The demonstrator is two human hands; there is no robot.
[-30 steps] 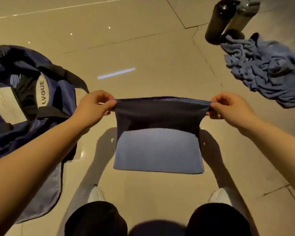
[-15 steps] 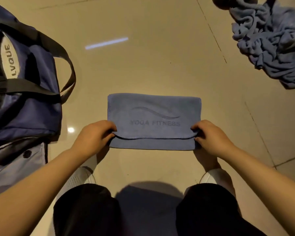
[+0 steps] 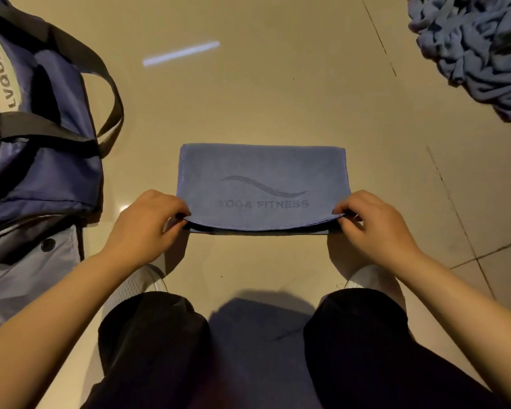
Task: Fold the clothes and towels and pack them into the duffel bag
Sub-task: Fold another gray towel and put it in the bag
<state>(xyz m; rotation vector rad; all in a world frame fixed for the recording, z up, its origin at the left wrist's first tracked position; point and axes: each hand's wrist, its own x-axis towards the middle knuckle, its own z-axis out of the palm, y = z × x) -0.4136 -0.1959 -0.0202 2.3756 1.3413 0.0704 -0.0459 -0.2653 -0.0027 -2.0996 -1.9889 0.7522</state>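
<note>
Both hands, left hand (image 3: 143, 221) and right hand (image 3: 375, 224), pinch the near corners of the folded blue towel (image 3: 263, 184) on the floor (image 3: 278, 93); duffel bag (image 3: 39, 160) lies left.

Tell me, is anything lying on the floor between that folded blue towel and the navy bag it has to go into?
Nothing visible does. The folded blue towel printed YOGA FITNESS lies on bare beige tile, pinched at its near corners by the left hand and right hand. The navy duffel bag sits to its left, only open floor between.

Matt, soft-napped cloth towel (image 3: 263, 187) on glossy, smooth floor tiles (image 3: 248, 98); sheeny nylon-like duffel bag (image 3: 42, 172).
</note>
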